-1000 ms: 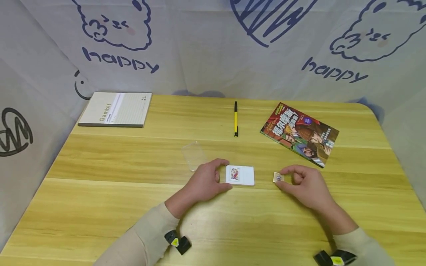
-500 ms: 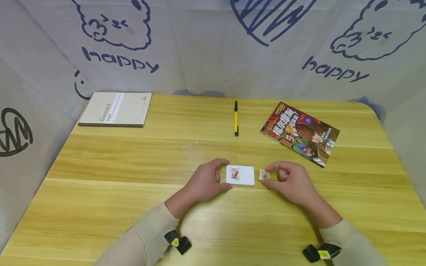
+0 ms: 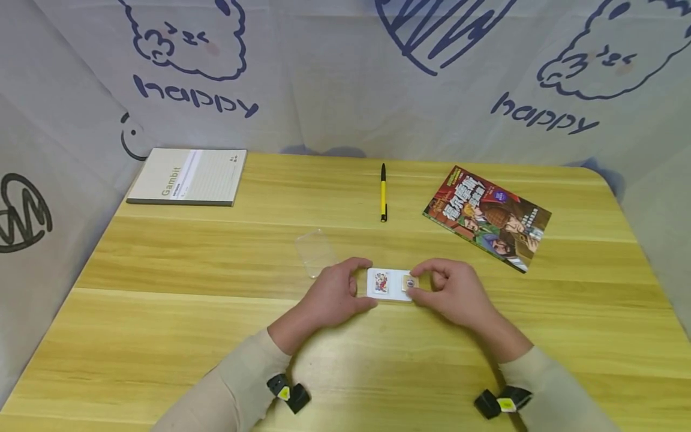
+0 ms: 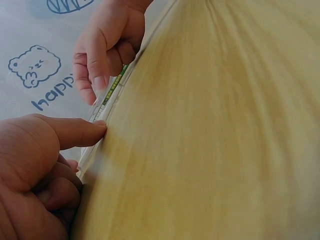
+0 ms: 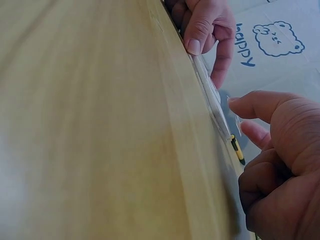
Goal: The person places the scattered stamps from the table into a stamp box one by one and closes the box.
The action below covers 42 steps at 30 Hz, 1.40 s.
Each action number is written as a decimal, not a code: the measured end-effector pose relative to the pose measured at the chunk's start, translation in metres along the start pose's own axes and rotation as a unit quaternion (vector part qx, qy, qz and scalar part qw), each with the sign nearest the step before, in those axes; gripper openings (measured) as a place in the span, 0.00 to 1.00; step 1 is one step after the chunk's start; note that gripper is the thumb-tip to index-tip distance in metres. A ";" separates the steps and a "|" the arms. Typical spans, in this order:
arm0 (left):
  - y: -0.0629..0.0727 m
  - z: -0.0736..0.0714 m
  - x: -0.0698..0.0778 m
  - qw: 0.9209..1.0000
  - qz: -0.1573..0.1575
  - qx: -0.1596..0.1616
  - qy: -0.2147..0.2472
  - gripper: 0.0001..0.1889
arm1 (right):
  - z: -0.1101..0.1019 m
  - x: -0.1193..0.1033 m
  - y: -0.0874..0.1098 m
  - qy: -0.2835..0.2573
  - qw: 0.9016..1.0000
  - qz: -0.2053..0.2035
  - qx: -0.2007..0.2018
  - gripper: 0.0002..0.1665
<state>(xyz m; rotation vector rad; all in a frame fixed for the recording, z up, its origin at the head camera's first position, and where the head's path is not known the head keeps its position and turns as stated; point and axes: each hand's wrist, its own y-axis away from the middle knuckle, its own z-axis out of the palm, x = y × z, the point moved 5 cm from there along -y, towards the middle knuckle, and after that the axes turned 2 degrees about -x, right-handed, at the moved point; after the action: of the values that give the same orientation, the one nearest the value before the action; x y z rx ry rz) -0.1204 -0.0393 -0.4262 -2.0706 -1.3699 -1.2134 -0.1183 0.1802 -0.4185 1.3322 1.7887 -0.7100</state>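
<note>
A flat white rectangular case (image 3: 396, 290) lies on the table in front of the person, with a small colourfully printed card (image 3: 381, 282) on its left half. The left hand (image 3: 336, 294) holds the case at its left end, thumb on the near edge and index finger on the far one. Between thumb and index finger the right hand (image 3: 459, 294) pinches a small tan square card (image 3: 408, 282) with a dark round mark, over the case's right end. In the right wrist view this card (image 5: 238, 125) shows only as a thin edge, apparently just above the case (image 5: 212, 100).
Behind the left hand lies a clear plastic cover (image 3: 314, 252). Farther back are a notebook (image 3: 189, 177), a yellow-and-black pen (image 3: 383, 195) and a comic-style book (image 3: 488, 219). A printed cloth (image 3: 345, 90) hangs along the table's rear edge.
The right hand has moved left with the small tan card, from the bare table to above the case's right end. The left hand and case have stayed in place.
</note>
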 end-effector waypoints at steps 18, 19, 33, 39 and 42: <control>0.000 0.000 0.001 1.000 -0.005 -0.004 -0.004 0.36 | 0.008 0.002 -0.009 0.020 0.999 0.022 -0.028 0.15; 0.000 0.000 0.001 1.000 -0.005 -0.004 -0.003 0.36 | 0.007 0.002 -0.009 0.020 0.999 0.023 -0.029 0.15; 0.000 0.001 0.000 1.000 -0.008 -0.006 -0.003 0.36 | 0.006 0.003 -0.008 0.008 0.999 0.014 -0.029 0.20; 0.000 0.001 0.000 1.000 -0.005 -0.003 -0.005 0.36 | 0.003 0.002 -0.002 0.007 0.999 -0.002 -0.042 0.33; -0.001 0.001 0.000 1.000 -0.005 -0.002 -0.005 0.36 | 0.001 0.002 0.000 0.006 0.999 0.001 -0.047 0.37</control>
<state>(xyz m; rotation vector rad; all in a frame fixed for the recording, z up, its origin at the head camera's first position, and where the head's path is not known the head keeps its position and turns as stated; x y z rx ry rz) -0.1206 -0.0386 -0.4264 -2.0790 -1.3839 -1.2122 -0.1178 0.1803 -0.4211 1.2780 1.8084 -0.6090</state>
